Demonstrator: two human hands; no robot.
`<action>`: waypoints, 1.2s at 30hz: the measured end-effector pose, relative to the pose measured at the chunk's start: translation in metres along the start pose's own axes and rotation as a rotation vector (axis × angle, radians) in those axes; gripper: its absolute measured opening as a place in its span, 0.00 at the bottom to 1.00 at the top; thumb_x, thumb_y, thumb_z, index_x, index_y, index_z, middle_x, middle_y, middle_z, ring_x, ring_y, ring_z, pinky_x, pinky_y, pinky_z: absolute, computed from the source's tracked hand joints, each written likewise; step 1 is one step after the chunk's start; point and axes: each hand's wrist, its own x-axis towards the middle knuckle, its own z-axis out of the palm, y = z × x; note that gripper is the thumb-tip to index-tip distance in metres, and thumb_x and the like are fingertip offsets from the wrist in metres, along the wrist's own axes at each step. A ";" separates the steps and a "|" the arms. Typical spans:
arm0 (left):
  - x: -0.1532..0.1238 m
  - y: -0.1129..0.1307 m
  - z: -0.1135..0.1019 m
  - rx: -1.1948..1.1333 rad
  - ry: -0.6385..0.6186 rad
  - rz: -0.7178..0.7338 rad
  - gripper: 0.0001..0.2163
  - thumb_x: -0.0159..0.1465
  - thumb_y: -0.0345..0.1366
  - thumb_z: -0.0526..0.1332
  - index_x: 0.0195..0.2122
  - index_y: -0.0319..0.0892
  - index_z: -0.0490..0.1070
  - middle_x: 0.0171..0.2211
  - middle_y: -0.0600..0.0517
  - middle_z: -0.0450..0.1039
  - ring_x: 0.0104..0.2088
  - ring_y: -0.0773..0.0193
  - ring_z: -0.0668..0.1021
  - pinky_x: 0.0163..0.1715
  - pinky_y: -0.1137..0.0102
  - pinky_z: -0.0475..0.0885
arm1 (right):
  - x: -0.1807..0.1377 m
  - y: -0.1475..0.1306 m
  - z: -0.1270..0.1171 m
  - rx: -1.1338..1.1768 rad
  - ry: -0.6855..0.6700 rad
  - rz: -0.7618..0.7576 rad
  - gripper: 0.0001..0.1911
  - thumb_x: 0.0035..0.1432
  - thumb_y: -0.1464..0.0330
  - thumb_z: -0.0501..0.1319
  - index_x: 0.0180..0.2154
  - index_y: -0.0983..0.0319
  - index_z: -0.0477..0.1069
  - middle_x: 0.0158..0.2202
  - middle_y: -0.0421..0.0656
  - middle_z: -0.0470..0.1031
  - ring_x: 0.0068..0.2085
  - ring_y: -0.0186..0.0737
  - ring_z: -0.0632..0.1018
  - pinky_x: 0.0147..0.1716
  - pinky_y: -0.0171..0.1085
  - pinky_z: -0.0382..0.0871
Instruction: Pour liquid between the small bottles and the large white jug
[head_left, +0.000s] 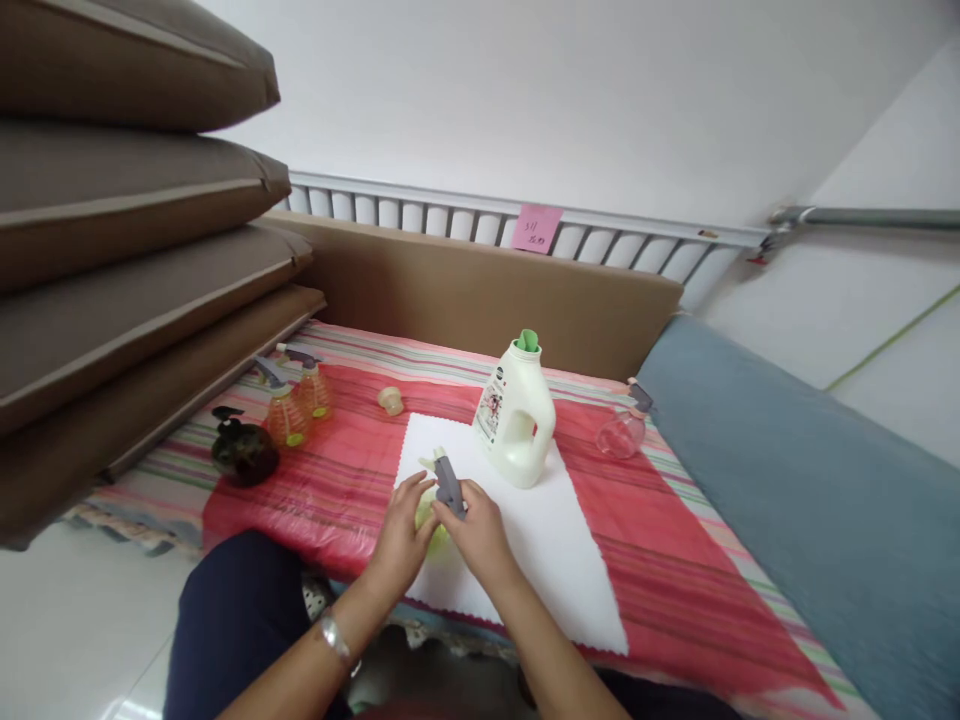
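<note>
My left hand [403, 528] wraps round the body of a small spray bottle [429, 512] holding yellow-green liquid, which stands on a white cloth [540, 540]. My right hand [477, 530] pinches the bottle's grey trigger head [448, 484]. A white detergent jug [517, 418] with a green open spout stands just beyond, at the far edge of the cloth. A small beige cap [391, 401] lies on the red sheet behind.
Two orange spray bottles [298, 402] and a dark spray bottle [243, 448] stand at the left on the red plastic sheet [330, 470]. A clear, empty-looking spray bottle [624, 428] lies at right. Brown cushions [127, 260] are stacked at left; a grey-blue cushion [787, 500] lies along the right.
</note>
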 end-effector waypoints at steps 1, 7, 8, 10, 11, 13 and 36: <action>0.001 0.007 -0.010 0.048 0.037 0.024 0.16 0.63 0.34 0.57 0.53 0.44 0.65 0.55 0.41 0.66 0.57 0.52 0.68 0.56 0.49 0.63 | 0.000 -0.001 0.001 -0.002 -0.002 -0.006 0.05 0.53 0.68 0.59 0.34 0.61 0.71 0.33 0.43 0.73 0.38 0.44 0.74 0.38 0.38 0.66; 0.019 0.066 -0.040 0.272 -0.003 0.183 0.19 0.65 0.34 0.56 0.57 0.44 0.59 0.56 0.42 0.65 0.57 0.55 0.68 0.56 0.55 0.66 | 0.003 -0.005 0.006 -0.026 0.006 -0.046 0.07 0.55 0.66 0.57 0.34 0.60 0.71 0.32 0.45 0.74 0.36 0.46 0.74 0.35 0.39 0.64; 0.023 0.072 -0.038 0.315 -0.030 0.173 0.19 0.64 0.36 0.58 0.56 0.43 0.61 0.55 0.41 0.66 0.56 0.53 0.69 0.55 0.55 0.67 | 0.003 -0.006 0.007 -0.039 0.014 -0.047 0.07 0.56 0.66 0.56 0.33 0.61 0.71 0.32 0.46 0.74 0.36 0.47 0.73 0.34 0.39 0.64; 0.029 0.079 -0.029 0.397 -0.059 0.142 0.19 0.62 0.38 0.60 0.54 0.42 0.64 0.55 0.40 0.66 0.54 0.50 0.70 0.53 0.52 0.68 | 0.003 -0.007 0.009 -0.069 0.034 -0.044 0.07 0.56 0.68 0.54 0.32 0.61 0.70 0.31 0.47 0.74 0.34 0.47 0.73 0.32 0.40 0.63; 0.031 0.080 -0.024 0.422 -0.064 0.131 0.17 0.61 0.38 0.61 0.52 0.42 0.66 0.55 0.39 0.66 0.54 0.48 0.71 0.52 0.51 0.68 | 0.002 -0.008 0.009 -0.083 0.045 -0.044 0.08 0.56 0.69 0.53 0.32 0.61 0.70 0.31 0.47 0.74 0.34 0.48 0.73 0.32 0.40 0.63; 0.034 0.077 -0.017 0.414 -0.061 0.124 0.13 0.61 0.36 0.60 0.47 0.41 0.70 0.56 0.39 0.64 0.55 0.47 0.70 0.53 0.51 0.68 | 0.001 -0.008 0.011 -0.102 0.064 -0.048 0.09 0.56 0.71 0.51 0.33 0.61 0.70 0.32 0.48 0.74 0.35 0.48 0.73 0.32 0.40 0.63; 0.053 0.037 -0.027 -0.379 -0.329 -0.110 0.12 0.58 0.33 0.58 0.40 0.45 0.79 0.51 0.45 0.75 0.53 0.54 0.74 0.56 0.57 0.66 | 0.004 0.021 0.031 0.238 0.095 -0.022 0.14 0.52 0.69 0.65 0.43 0.60 0.72 0.40 0.45 0.77 0.42 0.46 0.75 0.43 0.44 0.68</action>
